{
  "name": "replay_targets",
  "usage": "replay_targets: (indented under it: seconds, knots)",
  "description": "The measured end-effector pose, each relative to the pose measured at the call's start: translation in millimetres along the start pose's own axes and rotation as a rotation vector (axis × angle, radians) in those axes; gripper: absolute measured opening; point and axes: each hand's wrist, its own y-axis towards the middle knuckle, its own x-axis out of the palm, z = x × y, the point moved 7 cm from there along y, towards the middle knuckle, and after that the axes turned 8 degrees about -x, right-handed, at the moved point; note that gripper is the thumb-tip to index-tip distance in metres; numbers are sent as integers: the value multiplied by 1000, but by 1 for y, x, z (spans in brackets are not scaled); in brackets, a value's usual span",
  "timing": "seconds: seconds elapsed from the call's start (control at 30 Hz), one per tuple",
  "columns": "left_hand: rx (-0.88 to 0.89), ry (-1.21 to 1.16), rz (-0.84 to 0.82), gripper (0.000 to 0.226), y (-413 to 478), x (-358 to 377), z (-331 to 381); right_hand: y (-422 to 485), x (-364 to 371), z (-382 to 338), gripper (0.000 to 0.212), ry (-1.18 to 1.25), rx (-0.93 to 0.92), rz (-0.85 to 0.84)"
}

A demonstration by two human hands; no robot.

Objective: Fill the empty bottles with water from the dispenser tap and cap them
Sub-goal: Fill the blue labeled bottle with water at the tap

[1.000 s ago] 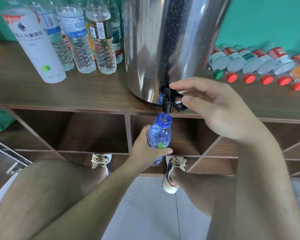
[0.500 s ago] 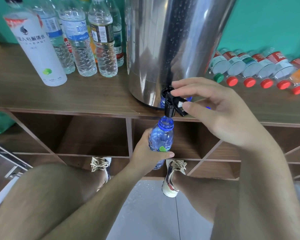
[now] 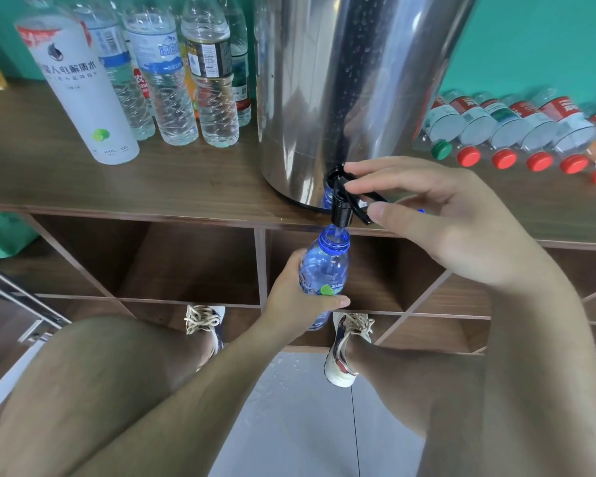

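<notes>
A steel water dispenser (image 3: 341, 80) stands on the wooden shelf top (image 3: 186, 180), its black tap (image 3: 343, 204) over the front edge. My left hand (image 3: 296, 301) grips a small blue uncapped bottle (image 3: 326, 266) upright, its mouth directly under the spout. A thin stream of water runs into it. My right hand (image 3: 444, 218) pinches the tap lever (image 3: 362, 201) between forefinger and thumb.
Several upright bottles (image 3: 172, 80) and a tall white bottle (image 3: 80, 91) stand left of the dispenser. A row of capped bottles (image 3: 516, 132) lies on its side at the right. Open cubbies (image 3: 145, 259) sit below the shelf top. Wet floor tiles (image 3: 289, 390) lie between my feet.
The view has shifted down a little and drawn closer. Both hands stay in place on the tap lever and the blue bottle.
</notes>
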Motion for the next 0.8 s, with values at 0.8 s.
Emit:
replay_targets:
  seconds: [0.8]
  knots:
    - [-8, -13, -3, 81, -1, 0, 0, -2, 0, 1, 31, 10, -3, -56]
